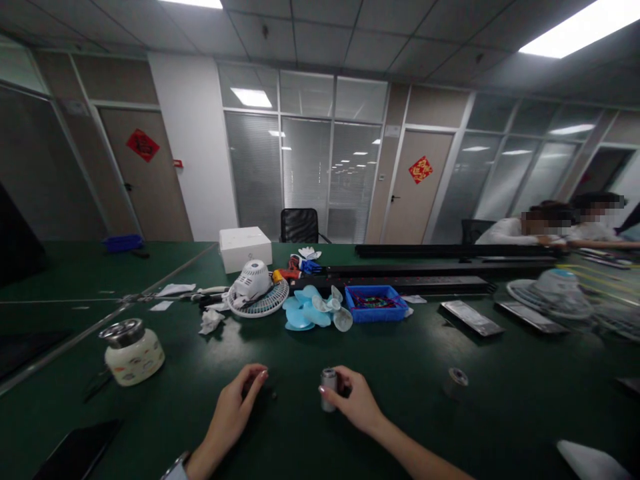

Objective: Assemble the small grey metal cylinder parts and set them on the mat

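Observation:
On the green table (380, 427), my right hand (353, 399) wraps its fingers round a small grey metal cylinder (329, 390) that stands upright. My left hand (239, 398) is closed, thumb and fingertips pressed together; anything between them is too small to name. A tiny dark piece (274, 396) lies on the table just right of my left hand. Further right of my right hand sits another small metal cylinder (456, 383), touched by neither hand.
Beyond my hands are light blue fan blades (306, 308), a white fan part (257, 297), a blue tray (377, 313) with wires and a white box (245, 250). A cream jar (134, 357) stands left, a phone (75, 453) nearer. Metal plates (471, 318) lie right; people sit far right.

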Demonstrator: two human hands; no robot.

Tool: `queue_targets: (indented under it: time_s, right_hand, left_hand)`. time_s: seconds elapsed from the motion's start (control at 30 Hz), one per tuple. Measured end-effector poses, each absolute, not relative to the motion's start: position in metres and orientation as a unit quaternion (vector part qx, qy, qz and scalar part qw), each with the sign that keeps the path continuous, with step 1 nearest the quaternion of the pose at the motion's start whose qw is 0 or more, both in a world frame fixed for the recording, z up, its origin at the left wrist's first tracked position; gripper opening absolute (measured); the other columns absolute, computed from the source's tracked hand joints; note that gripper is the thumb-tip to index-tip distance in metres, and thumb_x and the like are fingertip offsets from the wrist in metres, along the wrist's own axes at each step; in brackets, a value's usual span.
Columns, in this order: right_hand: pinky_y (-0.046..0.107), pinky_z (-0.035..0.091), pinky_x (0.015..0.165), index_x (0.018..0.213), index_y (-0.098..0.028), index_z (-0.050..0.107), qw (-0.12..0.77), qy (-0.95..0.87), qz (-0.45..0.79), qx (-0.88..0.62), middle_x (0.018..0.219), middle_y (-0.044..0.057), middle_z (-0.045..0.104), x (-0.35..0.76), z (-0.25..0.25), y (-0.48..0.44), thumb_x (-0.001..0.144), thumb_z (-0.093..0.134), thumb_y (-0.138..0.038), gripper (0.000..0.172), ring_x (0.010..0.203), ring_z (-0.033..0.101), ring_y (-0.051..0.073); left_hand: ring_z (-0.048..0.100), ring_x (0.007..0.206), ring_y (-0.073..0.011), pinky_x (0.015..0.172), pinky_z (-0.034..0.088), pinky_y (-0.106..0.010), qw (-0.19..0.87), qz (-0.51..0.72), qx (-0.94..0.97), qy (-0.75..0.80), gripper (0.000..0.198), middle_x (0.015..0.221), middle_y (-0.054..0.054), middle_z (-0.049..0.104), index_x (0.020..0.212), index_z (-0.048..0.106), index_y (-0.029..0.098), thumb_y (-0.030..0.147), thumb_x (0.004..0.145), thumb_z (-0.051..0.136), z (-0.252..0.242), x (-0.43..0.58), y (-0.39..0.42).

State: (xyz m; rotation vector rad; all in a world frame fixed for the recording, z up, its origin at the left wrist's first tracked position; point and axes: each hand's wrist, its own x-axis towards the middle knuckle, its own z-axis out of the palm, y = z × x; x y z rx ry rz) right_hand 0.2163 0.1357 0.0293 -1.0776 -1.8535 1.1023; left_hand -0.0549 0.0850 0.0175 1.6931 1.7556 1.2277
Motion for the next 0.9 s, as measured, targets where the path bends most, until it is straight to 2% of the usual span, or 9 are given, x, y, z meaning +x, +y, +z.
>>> queue_targets:
  time_s: [0.13, 0.23, 0.37, 0.47, 0.63, 0.8, 0.9]
  right_hand:
    - [0.032, 0.053, 0.073, 0.093, -0.029, 0.068, 0.373, -0.716, 0.41, -0.425, 0.089, 0.004, 0.071, 0.248, 0.062, 0.147, 0.073, 0.066, -0.045, 0.025, 0.082, 0.068, 0.023]
    - [0.03, 0.052, 0.079, 0.09, -0.023, 0.066, 0.393, -0.73, 0.322, -0.457, 0.09, 0.005, 0.072, 0.302, 0.09, 0.166, 0.071, 0.067, -0.039, 0.025, 0.085, 0.068, 0.022]
    - [0.028, 0.051, 0.066, 0.083, -0.019, 0.065, 0.277, -0.702, 0.179, -0.631, 0.078, 0.006, 0.072, 0.382, 0.101, 0.2, 0.065, 0.07, -0.031, 0.022, 0.074, 0.068, 0.021]
    - [0.028, 0.05, 0.063, 0.075, -0.019, 0.064, 0.204, -0.67, 0.11, -0.705, 0.075, 0.006, 0.071, 0.418, 0.091, 0.218, 0.06, 0.073, -0.026, 0.019, 0.073, 0.068, 0.023]
    - [0.026, 0.049, 0.065, 0.074, -0.017, 0.063, 0.143, -0.645, 0.141, -0.737, 0.077, 0.005, 0.07, 0.425, 0.072, 0.229, 0.053, 0.075, -0.017, 0.024, 0.077, 0.068, 0.022]
    - [0.032, 0.048, 0.07, 0.072, -0.021, 0.062, 0.159, -0.643, 0.18, -0.727, 0.078, 0.005, 0.068, 0.426, 0.067, 0.23, 0.053, 0.072, -0.01, 0.024, 0.081, 0.066, 0.025]
    - [0.038, 0.047, 0.074, 0.072, -0.025, 0.061, 0.17, -0.643, 0.15, -0.732, 0.074, 0.002, 0.067, 0.419, 0.08, 0.222, 0.051, 0.073, -0.009, 0.029, 0.083, 0.065, 0.028]
  left_hand:
    - [0.068, 0.083, -0.0217, 0.074, 0.052, -0.03, 0.216, 0.442, 0.599, 0.632, 0.039, 0.09, -0.004, 0.072, 0.099, 0.064, 0.021, 0.054, 0.085, 0.048, 0.015, -0.057, 0.087]
    - [0.068, 0.082, -0.0219, 0.073, 0.052, -0.03, 0.221, 0.442, 0.597, 0.632, 0.039, 0.089, -0.004, 0.073, 0.099, 0.064, 0.022, 0.055, 0.085, 0.048, 0.015, -0.058, 0.088]
    - [0.068, 0.083, -0.0215, 0.074, 0.052, -0.03, 0.223, 0.435, 0.602, 0.631, 0.039, 0.089, -0.004, 0.072, 0.1, 0.062, 0.022, 0.055, 0.086, 0.047, 0.014, -0.058, 0.087]
    - [0.067, 0.083, -0.0215, 0.074, 0.051, -0.031, 0.221, 0.427, 0.602, 0.637, 0.04, 0.089, -0.004, 0.071, 0.102, 0.061, 0.021, 0.055, 0.087, 0.045, 0.014, -0.058, 0.086]
    - [0.067, 0.083, -0.0215, 0.074, 0.051, -0.03, 0.222, 0.42, 0.601, 0.642, 0.04, 0.089, -0.003, 0.071, 0.1, 0.06, 0.022, 0.055, 0.086, 0.044, 0.013, -0.058, 0.088]
    - [0.067, 0.085, -0.0215, 0.075, 0.05, -0.03, 0.232, 0.424, 0.6, 0.637, 0.036, 0.089, -0.002, 0.071, 0.1, 0.06, 0.023, 0.053, 0.087, 0.045, 0.01, -0.06, 0.088]
    - [0.067, 0.085, -0.0218, 0.076, 0.05, -0.032, 0.237, 0.436, 0.594, 0.633, 0.036, 0.088, -0.003, 0.07, 0.101, 0.059, 0.022, 0.052, 0.088, 0.044, 0.007, -0.061, 0.09]
